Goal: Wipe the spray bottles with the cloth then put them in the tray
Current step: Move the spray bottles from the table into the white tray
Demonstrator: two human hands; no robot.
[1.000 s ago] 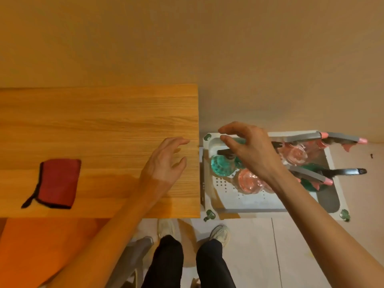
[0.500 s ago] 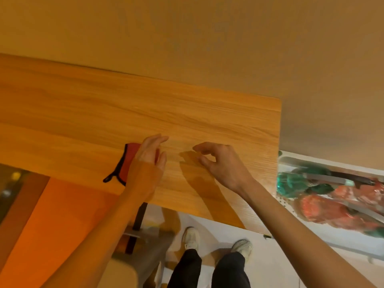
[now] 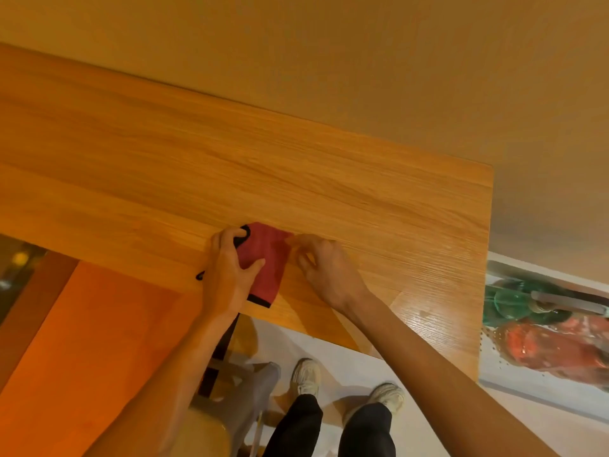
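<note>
A folded red cloth (image 3: 268,258) with black edging lies near the front edge of the wooden table (image 3: 362,199). My left hand (image 3: 227,275) lies on the cloth's left side, fingers curled over its black-edged corner and thumb pressed on the red fabric. My right hand (image 3: 324,268) touches the cloth's right edge with its fingertips pinched together. At the far right, a white tray (image 3: 494,367) holds a green spray bottle (image 3: 514,300) and a red-pink one (image 3: 543,344), both blurred and partly cut off.
A tan wall (image 3: 362,61) runs behind the table. An orange surface (image 3: 82,341) lies lower left, with a grey chair (image 3: 250,390) beside it. My legs and white shoes (image 3: 308,374) stand on the pale floor below the table's front edge.
The view swung left from the tray to the table. My right hand left the bottles in the tray and both hands moved to the red cloth, now touching it.
</note>
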